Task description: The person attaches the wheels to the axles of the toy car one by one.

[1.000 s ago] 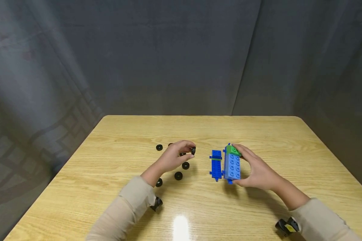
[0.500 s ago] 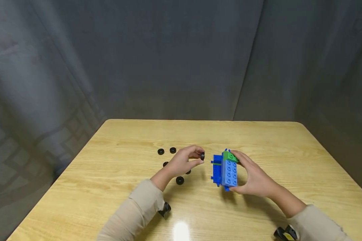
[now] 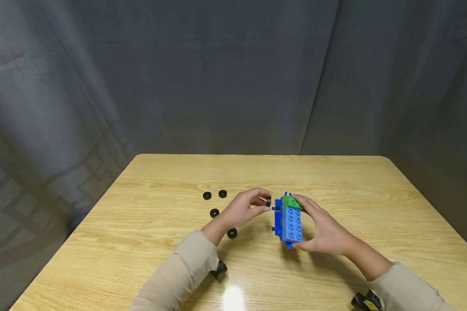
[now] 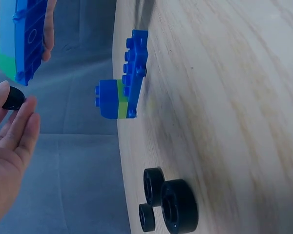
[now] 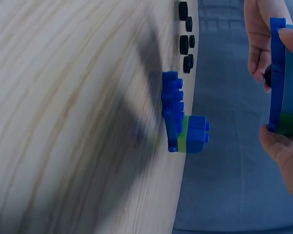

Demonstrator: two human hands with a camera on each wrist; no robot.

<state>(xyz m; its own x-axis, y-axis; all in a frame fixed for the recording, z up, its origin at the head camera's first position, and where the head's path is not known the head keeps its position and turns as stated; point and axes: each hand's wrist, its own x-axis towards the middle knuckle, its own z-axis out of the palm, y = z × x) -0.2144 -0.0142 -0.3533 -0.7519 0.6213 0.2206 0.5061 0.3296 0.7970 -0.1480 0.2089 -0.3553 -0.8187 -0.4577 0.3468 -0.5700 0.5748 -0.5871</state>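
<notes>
Curtained-off booth, by look of it; wider building cannot be told; wood-grain table (image 3: 334, 181) with rounded far corners; grey cloth (image 3: 218, 82) hung beyond surface's far edge, also past left and right edges; bright reflection (image 3: 233, 298) toward near edge.

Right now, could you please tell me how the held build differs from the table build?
The held build is up in the right hand; the table build rests on the table. A light blue block covers most of the held build's length; the table build leaves several studs bare. Both are dark blue at the bottom, with green at one end.
</notes>
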